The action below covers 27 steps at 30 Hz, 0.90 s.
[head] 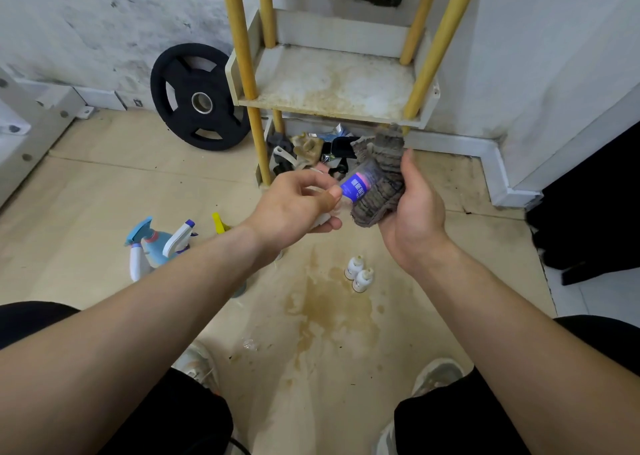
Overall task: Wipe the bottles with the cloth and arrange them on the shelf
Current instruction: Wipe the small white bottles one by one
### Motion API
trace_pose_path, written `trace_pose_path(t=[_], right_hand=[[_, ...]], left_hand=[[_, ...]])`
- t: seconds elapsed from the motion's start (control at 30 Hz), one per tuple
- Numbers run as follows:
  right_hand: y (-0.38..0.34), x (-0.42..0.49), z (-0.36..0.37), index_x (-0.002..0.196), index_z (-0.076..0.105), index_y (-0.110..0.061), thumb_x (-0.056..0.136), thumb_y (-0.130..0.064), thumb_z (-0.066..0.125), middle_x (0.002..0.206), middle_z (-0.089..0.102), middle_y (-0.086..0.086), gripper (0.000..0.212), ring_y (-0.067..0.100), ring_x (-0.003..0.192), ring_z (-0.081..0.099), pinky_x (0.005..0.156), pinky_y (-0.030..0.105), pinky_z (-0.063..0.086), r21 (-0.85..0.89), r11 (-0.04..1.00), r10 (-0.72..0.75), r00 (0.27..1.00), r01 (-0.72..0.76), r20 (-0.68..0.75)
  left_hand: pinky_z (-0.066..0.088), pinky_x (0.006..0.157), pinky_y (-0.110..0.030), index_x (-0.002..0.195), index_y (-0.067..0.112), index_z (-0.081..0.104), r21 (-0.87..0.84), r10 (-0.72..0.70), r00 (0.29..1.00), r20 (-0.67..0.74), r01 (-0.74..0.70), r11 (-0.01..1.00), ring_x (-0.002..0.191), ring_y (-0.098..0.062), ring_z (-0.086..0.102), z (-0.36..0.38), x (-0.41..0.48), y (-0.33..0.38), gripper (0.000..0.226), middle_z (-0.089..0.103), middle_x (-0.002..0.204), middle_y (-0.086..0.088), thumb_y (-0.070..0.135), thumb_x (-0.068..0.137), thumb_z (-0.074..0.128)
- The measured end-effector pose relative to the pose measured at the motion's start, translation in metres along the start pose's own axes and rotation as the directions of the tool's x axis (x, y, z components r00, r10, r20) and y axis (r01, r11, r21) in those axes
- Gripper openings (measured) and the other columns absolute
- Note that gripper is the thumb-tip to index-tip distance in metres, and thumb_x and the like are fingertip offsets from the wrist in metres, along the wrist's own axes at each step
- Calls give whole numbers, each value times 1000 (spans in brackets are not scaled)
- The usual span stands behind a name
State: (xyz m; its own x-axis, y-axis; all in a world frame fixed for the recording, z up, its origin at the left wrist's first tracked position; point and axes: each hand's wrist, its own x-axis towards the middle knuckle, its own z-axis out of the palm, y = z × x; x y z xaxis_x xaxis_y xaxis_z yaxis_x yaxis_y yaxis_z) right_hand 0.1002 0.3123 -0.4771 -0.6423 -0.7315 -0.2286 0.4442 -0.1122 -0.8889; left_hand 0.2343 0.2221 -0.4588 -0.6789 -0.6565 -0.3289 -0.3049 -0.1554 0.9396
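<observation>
My left hand (298, 203) grips a small clear bottle with a blue-purple label (356, 186), held tilted in front of me. My right hand (414, 209) holds a grey striped cloth (381, 177) wrapped around the bottle's far end. The stained white shelf (332, 84) with yellow posts stands against the wall just beyond my hands, and its visible tier has nothing on it. Two small white bottles (358, 274) stand on the floor below my right wrist. Several spray bottles (159, 243) stand on the floor at the left, partly hidden by my left forearm.
A black weight plate (197, 98) leans on the wall left of the shelf. Clutter (308, 150) lies under the shelf's lower tier. The beige floor has a brown stain (325, 312). A dark object (588, 219) stands at the right. My shoes and knees are at the bottom.
</observation>
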Motion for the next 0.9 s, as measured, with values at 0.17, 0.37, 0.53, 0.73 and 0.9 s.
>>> trace_pose_path(t=[0.17,0.37,0.53,0.73,0.9], right_hand=[[2,4,-5,127,65,-18,102,-2,54,113,76,2,32,20,109,72,91,35,56,-194,975,-93,992,107,79],[0,10,-7,132,65,-14,88,-10,65,125,72,8,44,27,117,68,104,47,53,-237,964,-84,986,117,145],[-2,13,-11,133,63,-16,100,-10,60,124,71,10,33,29,114,69,93,47,58,-356,933,-2,986,63,169],[0,12,-11,118,68,-10,102,-15,60,114,71,22,18,30,84,69,74,42,60,-451,892,48,996,-9,76],[-2,11,-10,126,64,-8,102,-13,59,116,73,12,26,28,101,73,77,39,61,-359,933,7,1000,-4,7]], left_hand=[[60,64,-22,116,0,66,-34,-66,998,25,67,997,65,-14,69,0,-1,0,24,73,98,-18,18,106,52],[60,63,-22,110,3,71,7,-50,997,63,49,999,63,-13,68,-8,0,3,23,72,92,-14,19,104,54],[61,70,-34,111,8,73,362,170,985,9,-162,918,68,-18,70,-15,6,1,18,74,94,-15,18,97,68],[36,69,-11,103,24,69,680,438,899,2,-322,659,86,-6,53,-8,6,-13,29,65,99,8,27,79,85],[52,71,-14,104,17,67,378,204,974,-102,-152,913,76,-8,66,-15,10,-5,32,72,97,0,40,85,79]])
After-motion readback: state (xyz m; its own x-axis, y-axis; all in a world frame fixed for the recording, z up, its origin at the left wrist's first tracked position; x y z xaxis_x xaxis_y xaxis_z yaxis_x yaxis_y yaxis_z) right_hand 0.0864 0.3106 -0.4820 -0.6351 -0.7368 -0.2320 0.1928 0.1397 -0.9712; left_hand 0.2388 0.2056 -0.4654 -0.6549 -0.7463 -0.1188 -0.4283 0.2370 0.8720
